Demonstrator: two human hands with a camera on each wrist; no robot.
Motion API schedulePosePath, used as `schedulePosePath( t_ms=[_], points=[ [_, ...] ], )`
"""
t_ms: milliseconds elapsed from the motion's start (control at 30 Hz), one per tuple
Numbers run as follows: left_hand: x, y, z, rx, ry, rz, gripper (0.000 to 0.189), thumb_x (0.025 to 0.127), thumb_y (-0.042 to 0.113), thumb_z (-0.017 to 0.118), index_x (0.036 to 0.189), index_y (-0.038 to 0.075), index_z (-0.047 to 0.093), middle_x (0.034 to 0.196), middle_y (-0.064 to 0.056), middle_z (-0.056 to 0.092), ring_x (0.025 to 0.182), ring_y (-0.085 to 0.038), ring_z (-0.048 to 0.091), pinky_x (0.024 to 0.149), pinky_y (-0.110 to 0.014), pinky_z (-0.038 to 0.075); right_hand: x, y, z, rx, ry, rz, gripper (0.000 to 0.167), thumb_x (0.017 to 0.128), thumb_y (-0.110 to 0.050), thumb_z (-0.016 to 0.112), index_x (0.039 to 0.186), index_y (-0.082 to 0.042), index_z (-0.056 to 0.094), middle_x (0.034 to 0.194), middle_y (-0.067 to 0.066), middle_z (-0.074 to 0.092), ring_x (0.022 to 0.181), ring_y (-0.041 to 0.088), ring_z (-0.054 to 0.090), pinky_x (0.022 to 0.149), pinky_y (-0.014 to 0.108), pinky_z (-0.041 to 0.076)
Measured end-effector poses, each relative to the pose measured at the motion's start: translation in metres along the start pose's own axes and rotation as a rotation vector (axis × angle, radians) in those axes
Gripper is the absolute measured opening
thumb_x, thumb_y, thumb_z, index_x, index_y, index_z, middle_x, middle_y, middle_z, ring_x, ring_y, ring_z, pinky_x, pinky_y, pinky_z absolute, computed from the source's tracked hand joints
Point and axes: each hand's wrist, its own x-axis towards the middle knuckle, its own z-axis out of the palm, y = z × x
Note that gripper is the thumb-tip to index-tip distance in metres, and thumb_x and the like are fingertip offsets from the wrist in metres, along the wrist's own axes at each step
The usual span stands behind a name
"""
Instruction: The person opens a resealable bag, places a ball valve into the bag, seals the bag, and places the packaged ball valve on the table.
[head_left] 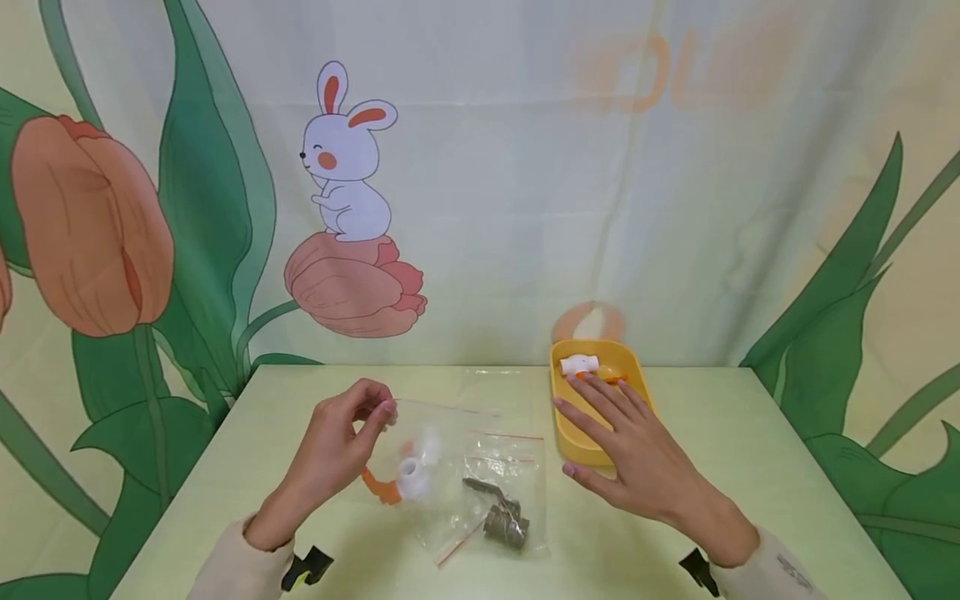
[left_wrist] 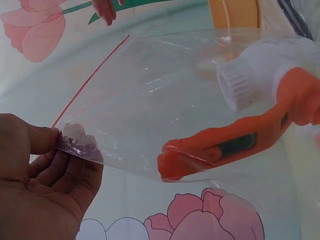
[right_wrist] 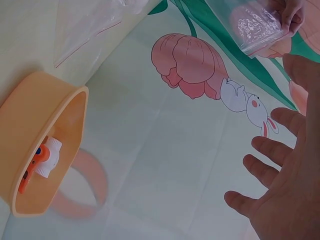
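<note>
At its top corner, a clear zip bag (head_left: pixel 450 421) is pinched between the thumb and fingers of my left hand (head_left: pixel 337 437). Inside lies a white plastic ball valve (head_left: pixel 411 471) with an orange lever handle (left_wrist: pixel 215 150), seen close up in the left wrist view. Over the front of the yellow tray (head_left: pixel 557 417), my right hand (head_left: pixel 637 458) is spread with nothing in it. A white valve (head_left: pixel 580 364) with an orange handle lies in the tray, partly hidden by the fingers in the head view and also visible in the right wrist view.
Beside the held bag, another clear bag (head_left: pixel 528 462) holds a grey valve (head_left: pixel 507 523) with a lever handle. A further transparent bag (head_left: pixel 495 383) lies flat toward the back. Behind the pale green table (head_left: pixel 697 417) hangs a printed curtain (head_left: pixel 487 167).
</note>
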Motion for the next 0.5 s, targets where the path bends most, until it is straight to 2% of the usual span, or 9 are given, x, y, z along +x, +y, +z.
schedulePosePath(
  t_ms=[100, 200, 333, 500],
  points=[
    [-0.004, -0.001, -0.004, -0.041, -0.001, -0.004, 0.005, 0.093, 0.004, 0.065, 0.094, 0.006, 0.061, 0.080, 0.000, 0.066, 0.072, -0.011, 0.064, 0.071, -0.021, 0.058, -0.001, 0.000, 0.000, 0.000, 0.000, -0.002, 0.069, 0.092, -0.053, 0.059, 0.152, -0.027, 0.037, 0.162, 0.002, 0.029, 0.148, 0.026, 0.029, 0.126, 0.039, 0.010],
    [-0.007, -0.004, -0.006, -0.065, -0.018, -0.036, 0.004, 0.094, 0.007, 0.064, 0.095, 0.005, 0.060, 0.080, -0.001, 0.065, 0.071, -0.012, 0.065, 0.071, -0.022, 0.058, -0.002, 0.000, 0.000, -0.002, 0.006, -0.006, 0.068, 0.092, -0.052, 0.060, 0.151, -0.026, 0.038, 0.161, 0.002, 0.030, 0.147, 0.027, 0.030, 0.126, 0.040, 0.010],
    [-0.013, -0.008, -0.010, -0.069, -0.044, -0.088, 0.006, 0.094, 0.009, 0.063, 0.096, 0.005, 0.060, 0.081, -0.001, 0.065, 0.071, -0.013, 0.064, 0.070, -0.022, 0.058, -0.004, 0.001, 0.001, -0.005, 0.005, -0.006, 0.068, 0.091, -0.052, 0.060, 0.150, -0.026, 0.040, 0.161, 0.003, 0.030, 0.147, 0.027, 0.031, 0.126, 0.038, 0.009],
    [-0.022, -0.017, -0.017, -0.053, -0.050, -0.104, 0.006, 0.094, 0.008, 0.064, 0.096, 0.005, 0.060, 0.080, -0.001, 0.064, 0.069, -0.013, 0.063, 0.068, -0.022, 0.058, -0.002, 0.001, 0.001, -0.006, 0.002, -0.008, 0.067, 0.091, -0.052, 0.061, 0.149, -0.024, 0.042, 0.160, 0.003, 0.032, 0.146, 0.027, 0.032, 0.126, 0.039, 0.011]
  ],
)
